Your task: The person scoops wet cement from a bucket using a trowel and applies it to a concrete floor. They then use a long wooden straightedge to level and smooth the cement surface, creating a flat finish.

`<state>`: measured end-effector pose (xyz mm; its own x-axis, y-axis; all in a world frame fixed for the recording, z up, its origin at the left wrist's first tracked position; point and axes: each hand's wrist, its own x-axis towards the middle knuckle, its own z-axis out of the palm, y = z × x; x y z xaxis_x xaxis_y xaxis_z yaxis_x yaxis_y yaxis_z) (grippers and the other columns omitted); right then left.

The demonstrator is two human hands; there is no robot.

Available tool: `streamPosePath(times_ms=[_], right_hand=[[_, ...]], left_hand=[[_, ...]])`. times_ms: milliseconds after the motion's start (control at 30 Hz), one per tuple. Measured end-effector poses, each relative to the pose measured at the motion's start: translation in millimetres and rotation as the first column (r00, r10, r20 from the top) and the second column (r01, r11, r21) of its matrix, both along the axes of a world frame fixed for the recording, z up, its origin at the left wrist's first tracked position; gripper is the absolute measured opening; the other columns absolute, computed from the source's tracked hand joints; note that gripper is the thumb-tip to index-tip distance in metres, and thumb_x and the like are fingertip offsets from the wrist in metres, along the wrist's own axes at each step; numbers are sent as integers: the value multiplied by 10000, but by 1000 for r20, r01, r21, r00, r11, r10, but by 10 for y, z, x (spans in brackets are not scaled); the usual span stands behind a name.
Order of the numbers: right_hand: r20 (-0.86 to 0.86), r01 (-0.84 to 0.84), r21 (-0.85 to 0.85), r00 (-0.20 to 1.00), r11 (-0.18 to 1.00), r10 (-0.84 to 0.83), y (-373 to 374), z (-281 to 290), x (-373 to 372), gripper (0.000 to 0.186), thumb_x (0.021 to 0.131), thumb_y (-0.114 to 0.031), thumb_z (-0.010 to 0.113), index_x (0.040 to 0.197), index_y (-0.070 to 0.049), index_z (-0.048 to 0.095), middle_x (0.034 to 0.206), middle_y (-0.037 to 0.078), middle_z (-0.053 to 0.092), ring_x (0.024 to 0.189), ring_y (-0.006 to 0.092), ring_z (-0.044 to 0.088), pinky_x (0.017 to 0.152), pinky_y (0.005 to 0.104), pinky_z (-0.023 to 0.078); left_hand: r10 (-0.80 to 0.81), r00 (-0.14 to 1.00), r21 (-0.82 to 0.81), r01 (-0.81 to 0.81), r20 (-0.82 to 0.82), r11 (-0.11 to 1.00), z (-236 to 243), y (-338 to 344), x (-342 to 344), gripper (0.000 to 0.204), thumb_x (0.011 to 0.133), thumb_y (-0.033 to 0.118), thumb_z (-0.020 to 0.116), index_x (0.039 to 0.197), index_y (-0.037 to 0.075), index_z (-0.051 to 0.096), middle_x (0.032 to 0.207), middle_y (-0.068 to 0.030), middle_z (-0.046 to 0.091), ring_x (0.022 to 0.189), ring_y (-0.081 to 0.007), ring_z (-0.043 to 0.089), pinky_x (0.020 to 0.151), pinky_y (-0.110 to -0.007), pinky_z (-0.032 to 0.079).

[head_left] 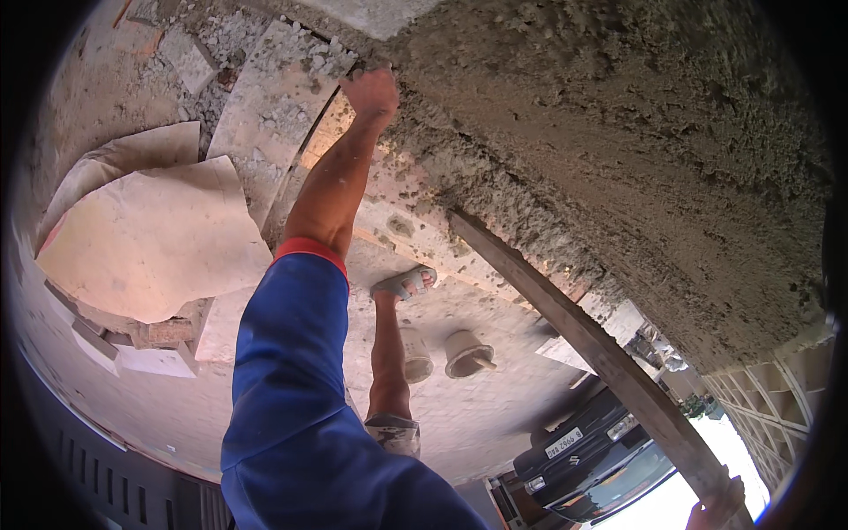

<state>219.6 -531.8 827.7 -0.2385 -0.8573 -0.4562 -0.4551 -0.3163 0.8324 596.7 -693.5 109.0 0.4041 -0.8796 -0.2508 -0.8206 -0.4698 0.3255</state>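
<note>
My left arm, in a blue sleeve with a red cuff, reaches to the top middle, where my left hand (369,88) is closed at the edge of rough grey cement (618,132); what it grips is hidden. At the lower right my right hand (714,508) holds one end of a long wooden straightedge (583,344). Its other end lies against the cement's ragged edge. Along that edge runs a pale, mortar-spattered board (415,225). A sandalled foot (405,284) shows below the board.
Two buckets (468,358) stand on the pale paving (503,415). At the left are loose pale sheets (150,238), rubble (185,97) and broken slabs. A dark car (583,468) and a cream grille (764,411) are at the lower right, a dark slatted gate (106,468) at the lower left.
</note>
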Motion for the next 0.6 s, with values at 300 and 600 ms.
streamPosePath(times_ms=[300,600], right_hand=[[-16,-2,-1,1000,1000,2,-13,23,-21,532,770,-9,553,1294,-100,548,1258,173,497,1232,357,435,1069,520,317],[-24,-32,-21,999,999,31,-3,87,-22,543,771,-2,548,1304,-101,540,1289,173,485,1256,360,420,1078,523,311]], left_hand=[[-234,952,-32,244,197,969,-65,-88,178,181,857,176,604,1026,143,661,840,-80,711,901,-265,656,820,-513,378],[40,998,7,-39,-48,999,-351,-12,158,320,875,454,655,960,150,708,811,-94,690,824,-312,647,825,-542,444]])
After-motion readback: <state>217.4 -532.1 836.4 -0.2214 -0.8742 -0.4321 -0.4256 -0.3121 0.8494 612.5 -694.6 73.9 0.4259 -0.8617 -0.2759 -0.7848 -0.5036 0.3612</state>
